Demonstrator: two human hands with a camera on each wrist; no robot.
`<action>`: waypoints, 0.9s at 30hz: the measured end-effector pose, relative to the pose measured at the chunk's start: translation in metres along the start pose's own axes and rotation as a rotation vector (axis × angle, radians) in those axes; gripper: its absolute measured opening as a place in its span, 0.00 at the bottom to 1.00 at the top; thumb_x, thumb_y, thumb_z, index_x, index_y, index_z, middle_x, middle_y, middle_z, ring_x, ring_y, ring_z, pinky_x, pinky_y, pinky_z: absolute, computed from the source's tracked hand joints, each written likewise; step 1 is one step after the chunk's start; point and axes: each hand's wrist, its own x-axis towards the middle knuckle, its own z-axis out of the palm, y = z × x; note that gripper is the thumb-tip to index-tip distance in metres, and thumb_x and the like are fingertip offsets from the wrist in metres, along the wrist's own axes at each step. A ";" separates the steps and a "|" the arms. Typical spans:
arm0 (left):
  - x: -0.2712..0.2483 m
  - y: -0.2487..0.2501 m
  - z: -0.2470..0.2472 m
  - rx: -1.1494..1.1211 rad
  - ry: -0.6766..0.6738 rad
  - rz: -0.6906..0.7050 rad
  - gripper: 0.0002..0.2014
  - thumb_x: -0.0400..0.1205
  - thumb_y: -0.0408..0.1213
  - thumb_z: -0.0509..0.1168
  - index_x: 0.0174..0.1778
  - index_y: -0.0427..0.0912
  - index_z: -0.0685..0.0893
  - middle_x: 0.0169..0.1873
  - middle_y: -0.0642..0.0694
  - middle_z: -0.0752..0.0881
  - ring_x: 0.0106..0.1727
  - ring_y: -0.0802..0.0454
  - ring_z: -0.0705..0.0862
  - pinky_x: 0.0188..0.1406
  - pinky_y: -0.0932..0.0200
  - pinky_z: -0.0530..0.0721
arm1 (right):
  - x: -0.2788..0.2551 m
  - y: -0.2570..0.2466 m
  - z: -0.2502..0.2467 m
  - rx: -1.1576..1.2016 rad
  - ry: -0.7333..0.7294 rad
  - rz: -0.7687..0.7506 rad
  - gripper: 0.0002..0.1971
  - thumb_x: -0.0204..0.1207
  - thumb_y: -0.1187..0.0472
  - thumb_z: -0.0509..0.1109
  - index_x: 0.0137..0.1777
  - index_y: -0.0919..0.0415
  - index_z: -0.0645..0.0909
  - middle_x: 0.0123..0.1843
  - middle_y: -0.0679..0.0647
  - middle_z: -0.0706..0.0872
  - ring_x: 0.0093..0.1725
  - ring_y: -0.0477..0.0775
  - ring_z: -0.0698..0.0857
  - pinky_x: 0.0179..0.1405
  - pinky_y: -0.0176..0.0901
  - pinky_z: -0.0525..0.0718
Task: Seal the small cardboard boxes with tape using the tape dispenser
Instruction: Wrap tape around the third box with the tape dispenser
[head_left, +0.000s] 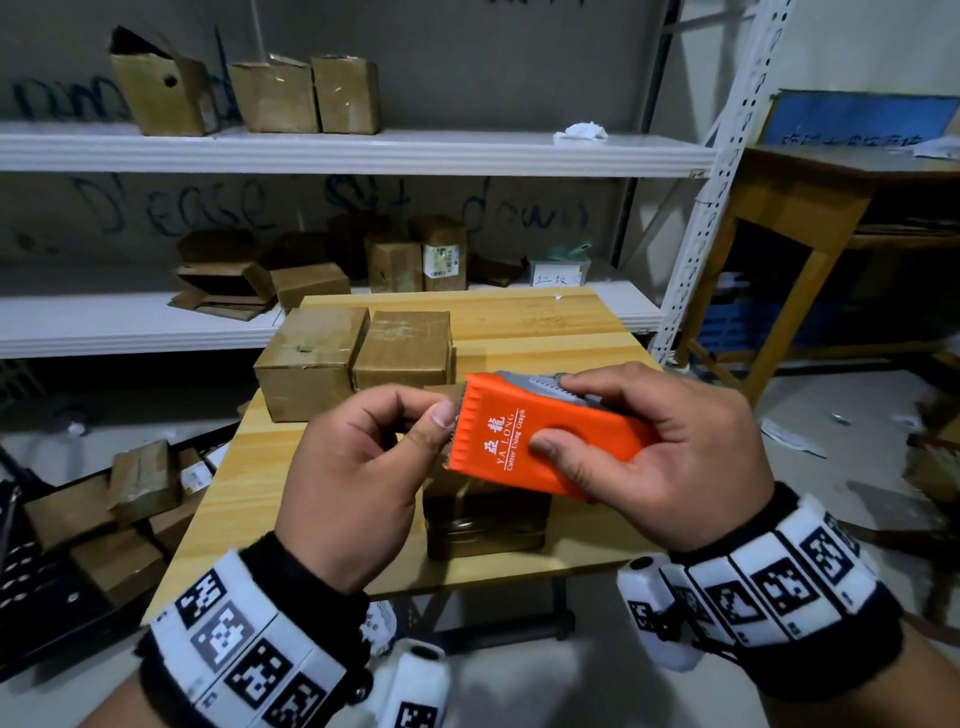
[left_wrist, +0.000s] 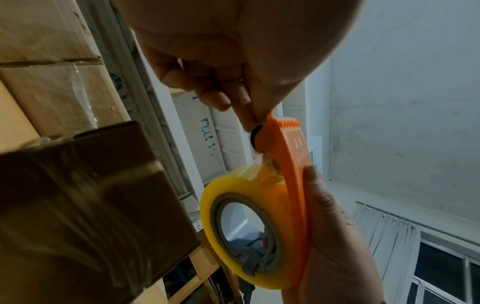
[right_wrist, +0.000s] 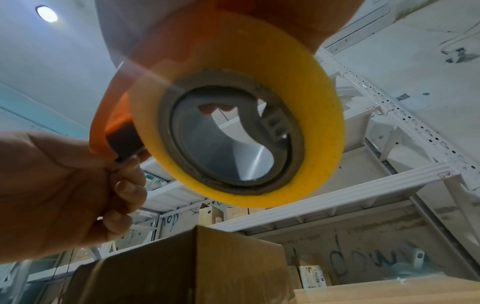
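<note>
My right hand (head_left: 613, 441) grips an orange tape dispenser (head_left: 524, 436) held above the wooden table (head_left: 519, 322). Its yellowish tape roll (left_wrist: 249, 224) (right_wrist: 244, 123) hangs under the orange cover (left_wrist: 296, 181). My left hand (head_left: 363, 457) pinches the tape end at the dispenser's toothed cutter edge, thumb and forefinger together (left_wrist: 249, 115). Directly below stands a small cardboard box (head_left: 483, 514) (left_wrist: 85, 205) (right_wrist: 182, 267) wrapped in glossy clear tape. Two more brown boxes (head_left: 311, 358) (head_left: 402, 348) sit side by side further back on the table.
White metal shelves (head_left: 363, 150) behind the table hold several brown boxes. More boxes (head_left: 140, 483) lie on the floor at left beside a black tray. A wooden desk (head_left: 810, 208) stands at right.
</note>
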 end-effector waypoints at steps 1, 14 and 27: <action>0.000 0.000 0.000 0.021 0.011 0.002 0.06 0.84 0.40 0.71 0.48 0.44 0.94 0.43 0.47 0.95 0.47 0.49 0.93 0.49 0.50 0.90 | 0.000 0.001 0.000 -0.011 -0.004 -0.008 0.27 0.72 0.33 0.77 0.60 0.53 0.91 0.53 0.37 0.89 0.48 0.41 0.92 0.46 0.41 0.93; -0.001 -0.007 0.003 0.095 0.075 0.008 0.06 0.85 0.40 0.70 0.48 0.47 0.93 0.42 0.53 0.95 0.47 0.54 0.92 0.47 0.59 0.89 | 0.003 0.013 0.005 -0.043 -0.065 -0.042 0.29 0.71 0.33 0.79 0.62 0.54 0.91 0.57 0.41 0.92 0.51 0.42 0.93 0.51 0.48 0.93; -0.002 -0.013 0.005 0.105 0.083 0.003 0.08 0.85 0.45 0.71 0.47 0.47 0.93 0.43 0.50 0.94 0.48 0.51 0.92 0.51 0.41 0.90 | 0.001 0.016 0.004 -0.037 -0.077 -0.059 0.29 0.71 0.33 0.78 0.61 0.56 0.91 0.56 0.36 0.86 0.51 0.42 0.92 0.50 0.52 0.94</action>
